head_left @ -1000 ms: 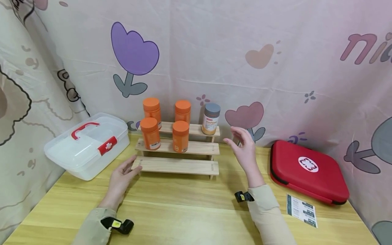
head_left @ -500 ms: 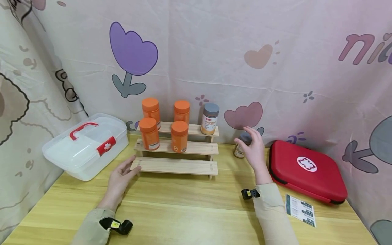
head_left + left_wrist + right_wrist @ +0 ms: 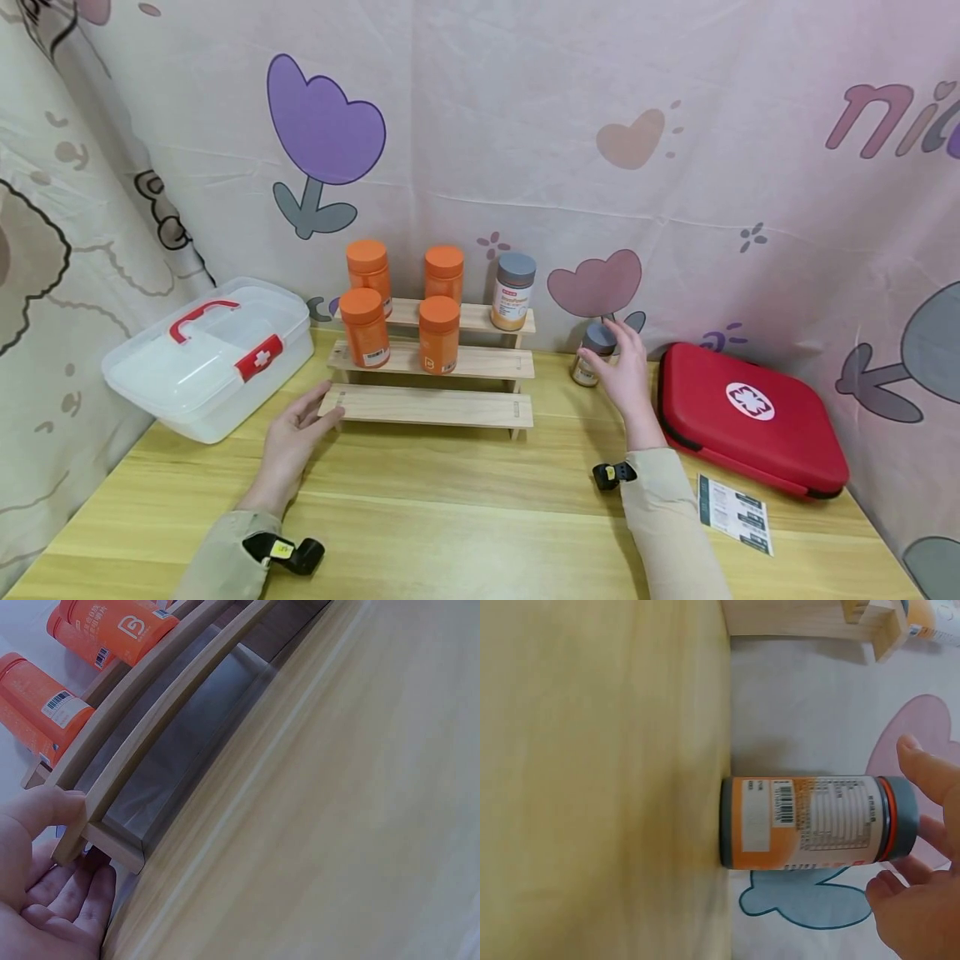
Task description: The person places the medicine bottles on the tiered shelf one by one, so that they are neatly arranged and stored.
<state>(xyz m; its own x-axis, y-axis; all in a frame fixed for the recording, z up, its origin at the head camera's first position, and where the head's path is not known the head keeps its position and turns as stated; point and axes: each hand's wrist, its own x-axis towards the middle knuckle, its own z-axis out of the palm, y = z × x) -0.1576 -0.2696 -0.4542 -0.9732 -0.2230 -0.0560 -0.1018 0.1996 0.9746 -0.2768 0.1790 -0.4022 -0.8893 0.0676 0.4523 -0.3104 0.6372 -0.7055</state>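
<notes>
A three-tiered wooden stand [image 3: 435,407] sits at the back middle of the table. My left hand [image 3: 291,442] holds the left end of its lowest plank, thumb on top and fingers curled below, as the left wrist view shows. To the right of the stand, a jar with a grey lid [image 3: 810,823] stands upright on the table. Around that lid, without clearly touching it, are the spread thumb and fingers of my right hand [image 3: 627,379]. Another grey-lidded jar [image 3: 513,293] stands on the top tier's right end. Several orange jars [image 3: 439,337] occupy the upper two tiers.
At the left is a clear plastic box [image 3: 213,358] with a red handle. A red zipped case [image 3: 750,425] lies at the right, with a printed card [image 3: 735,512] in front of it. Behind everything hangs a patterned cloth [image 3: 480,125].
My right hand has moved right, away from the stand, to the jar on the table, which its fingers hid earlier. My left hand stays at the plank's end.
</notes>
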